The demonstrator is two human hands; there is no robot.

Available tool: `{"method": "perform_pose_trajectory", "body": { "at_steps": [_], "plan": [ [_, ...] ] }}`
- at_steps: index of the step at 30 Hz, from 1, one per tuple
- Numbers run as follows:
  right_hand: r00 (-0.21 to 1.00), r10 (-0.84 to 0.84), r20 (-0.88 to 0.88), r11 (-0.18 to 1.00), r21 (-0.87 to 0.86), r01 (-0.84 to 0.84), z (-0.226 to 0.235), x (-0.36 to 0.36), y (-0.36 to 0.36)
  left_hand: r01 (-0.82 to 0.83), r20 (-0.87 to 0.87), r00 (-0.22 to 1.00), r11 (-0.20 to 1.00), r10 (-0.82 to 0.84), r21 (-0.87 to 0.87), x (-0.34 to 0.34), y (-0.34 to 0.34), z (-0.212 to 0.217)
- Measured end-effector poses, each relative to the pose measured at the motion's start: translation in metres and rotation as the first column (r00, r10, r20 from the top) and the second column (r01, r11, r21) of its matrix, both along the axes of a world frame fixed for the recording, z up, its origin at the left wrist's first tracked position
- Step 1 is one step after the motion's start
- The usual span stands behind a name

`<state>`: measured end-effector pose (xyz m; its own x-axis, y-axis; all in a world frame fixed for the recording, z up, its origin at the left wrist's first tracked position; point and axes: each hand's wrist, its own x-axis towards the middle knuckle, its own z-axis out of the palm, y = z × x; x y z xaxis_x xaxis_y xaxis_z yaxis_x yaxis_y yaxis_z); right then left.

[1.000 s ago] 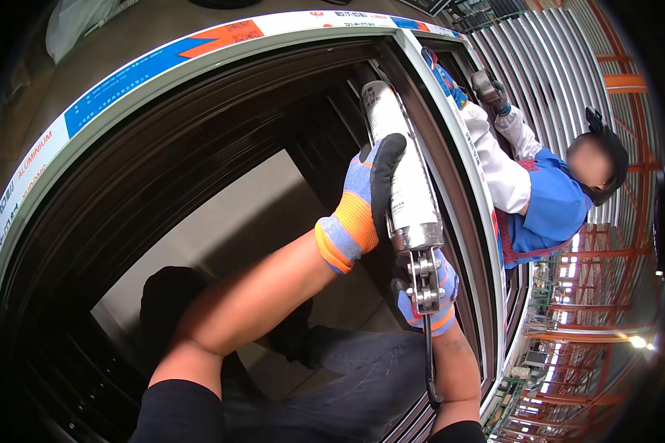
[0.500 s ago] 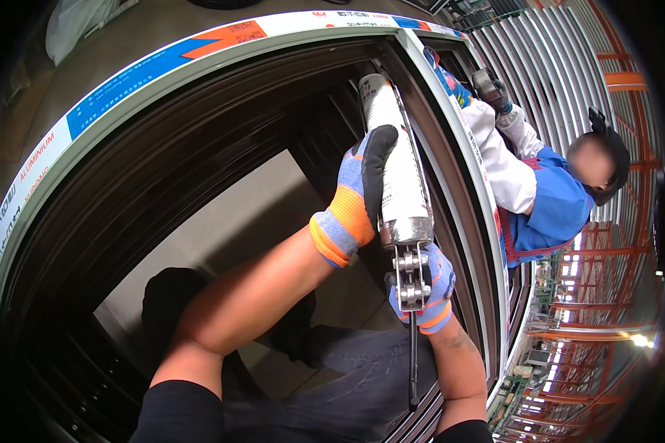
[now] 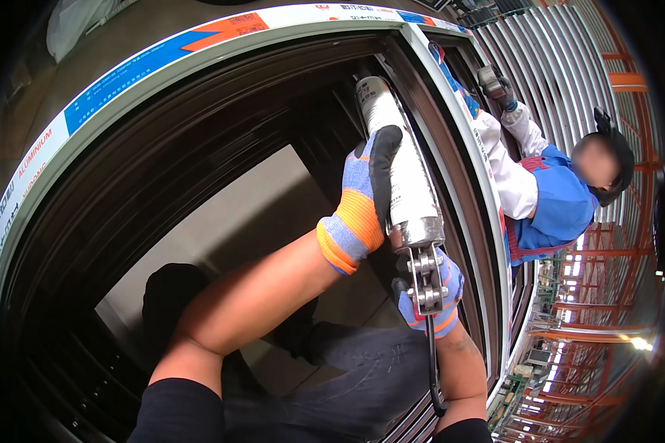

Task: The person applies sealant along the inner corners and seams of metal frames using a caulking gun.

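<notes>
Left hand (image 3: 362, 203): my gloved fingers wrapped shut around the caulking gun's tube (image 3: 395, 159).
Right hand (image 3: 428, 295): clenched on the gun's metal handle (image 3: 425, 277).
Tube's place: upright, nozzle up against the dark window frame (image 3: 451, 192).
Nearby: another person (image 3: 550, 196) behind the frame.

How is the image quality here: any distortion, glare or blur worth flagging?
Head view: strong fisheye bending curves the window frame and blackens the corners; a bright lamp flares at lower right; the frame's dark interior is underexposed; the caulking gun and both gloved hands, left hand and right hand, are sharp.
</notes>
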<state>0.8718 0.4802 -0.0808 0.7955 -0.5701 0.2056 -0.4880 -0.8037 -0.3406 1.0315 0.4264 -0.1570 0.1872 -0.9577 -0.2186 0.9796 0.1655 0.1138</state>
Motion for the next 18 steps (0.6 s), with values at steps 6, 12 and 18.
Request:
{"method": "perform_pose_trajectory", "body": {
  "at_steps": [6, 12, 18],
  "plan": [
    [0.997, -0.076, 0.001, 0.994, 0.072, 0.076, 0.001, 0.001, -0.002, 0.033, -0.060, 0.998, 0.999, -0.033, -0.007, 0.000, -0.006, -0.003],
    [0.999, -0.053, -0.011, 0.999, 0.001, 0.053, 0.004, -0.009, 0.003, 0.031, 0.025, 0.999, 0.999, -0.032, 0.015, -0.007, -0.001, 0.002],
    [0.999, -0.046, 0.025, 0.994, -0.098, 0.048, 0.003, -0.017, 0.005, 0.044, -0.061, 0.997, 0.999, -0.044, 0.004, -0.012, -0.003, 0.002]
  ]
}}
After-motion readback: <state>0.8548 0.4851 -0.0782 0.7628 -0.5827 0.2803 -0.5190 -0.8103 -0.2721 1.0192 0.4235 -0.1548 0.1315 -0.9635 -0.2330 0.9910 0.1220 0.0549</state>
